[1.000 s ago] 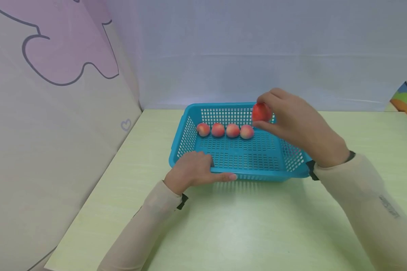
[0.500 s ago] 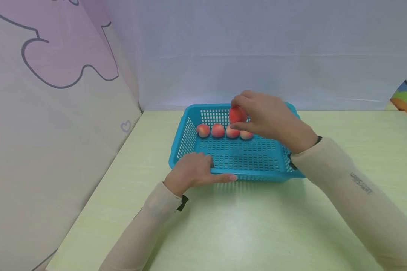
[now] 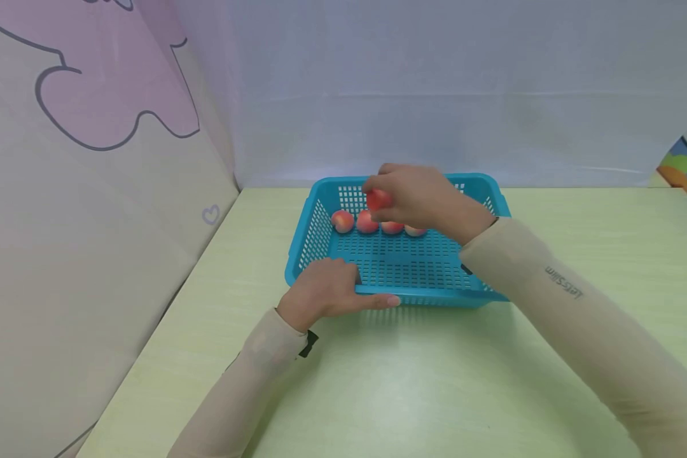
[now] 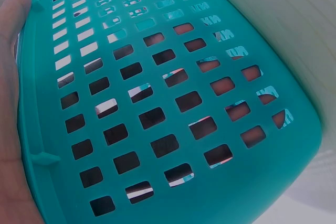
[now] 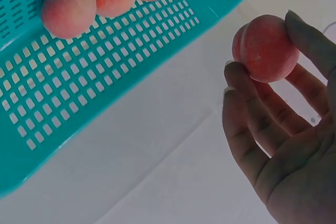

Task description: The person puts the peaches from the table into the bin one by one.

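Observation:
A blue plastic basket (image 3: 435,294) with slotted walls stands on the table. My left hand (image 3: 323,286) grips its near rim, thumb along the outside and fingers over the inside; the left wrist view shows the basket wall (image 4: 139,129) close up, with fingers partly visible through its slots. In my right hand (image 3: 422,196) a red peach (image 5: 268,48) is pinched between thumb and fingertips, raised over the back of the basket. Several peaches (image 3: 342,221) lie in a row along the basket's far side, partly covered by the right hand in the head view.
A pale green table (image 3: 401,381) carries the basket near its back edge. Behind it hangs a whitish sheet (image 3: 435,95), and a printed sheet (image 3: 120,222) with a pink figure runs along the left side.
My right hand has carried the peach leftward and a little lower, from the basket's right end to above the row. The left hand and the basket have stayed in place.

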`<state>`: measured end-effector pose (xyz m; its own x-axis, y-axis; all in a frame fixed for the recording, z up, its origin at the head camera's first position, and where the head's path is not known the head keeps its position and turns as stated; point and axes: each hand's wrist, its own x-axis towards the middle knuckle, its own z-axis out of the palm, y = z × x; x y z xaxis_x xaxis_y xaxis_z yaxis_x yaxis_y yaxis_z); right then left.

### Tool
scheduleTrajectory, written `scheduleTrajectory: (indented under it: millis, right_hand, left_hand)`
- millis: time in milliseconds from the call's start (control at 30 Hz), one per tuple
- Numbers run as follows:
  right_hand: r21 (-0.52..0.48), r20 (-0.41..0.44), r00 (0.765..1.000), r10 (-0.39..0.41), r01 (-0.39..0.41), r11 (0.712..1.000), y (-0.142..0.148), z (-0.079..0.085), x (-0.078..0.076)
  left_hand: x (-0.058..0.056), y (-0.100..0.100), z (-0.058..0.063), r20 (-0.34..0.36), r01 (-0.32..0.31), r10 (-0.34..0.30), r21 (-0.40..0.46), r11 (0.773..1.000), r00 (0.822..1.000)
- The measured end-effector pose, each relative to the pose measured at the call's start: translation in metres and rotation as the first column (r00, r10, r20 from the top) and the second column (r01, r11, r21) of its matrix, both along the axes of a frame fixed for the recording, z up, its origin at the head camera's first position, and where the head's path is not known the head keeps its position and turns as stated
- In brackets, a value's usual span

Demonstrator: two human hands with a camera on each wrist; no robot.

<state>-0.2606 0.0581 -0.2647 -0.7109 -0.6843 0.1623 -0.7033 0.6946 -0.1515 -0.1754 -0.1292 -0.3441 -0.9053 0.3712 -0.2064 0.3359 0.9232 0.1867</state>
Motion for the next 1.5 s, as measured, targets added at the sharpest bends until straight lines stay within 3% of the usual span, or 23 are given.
scheduleTrajectory:
  millis: [333,600,833,1167,1500]
  right_hand:
    - [-0.007,0.138,0.989,0.048,-0.048,0.999,-0.023,-0.018,-0.017]
    - [-0.001,0.163,0.983,0.087,-0.088,0.996,-0.034,-0.032,-0.028]
    - [-0.012,0.234,0.963,0.132,-0.133,0.991,-0.045,-0.041,-0.035]
    - [0.013,0.228,0.952,0.204,-0.212,0.977,-0.063,-0.054,-0.041]
    - [0.077,0.266,0.947,0.182,-0.209,0.975,-0.072,-0.064,-0.042]
  left_hand:
    - [0.0,0.0,0.001,-0.005,0.001,-0.001,-0.013,1.0,1.0]
    - [0.0,0.0,0.002,-0.009,0.003,-0.003,-0.011,1.0,1.0]
    - [0.0,0.001,0.002,-0.022,0.009,-0.009,-0.009,1.0,1.0]
    - [0.001,0.001,0.003,-0.045,0.023,-0.023,-0.005,1.0,0.999]
    - [0.001,0.002,0.001,-0.035,0.025,-0.024,0.014,1.0,0.999]
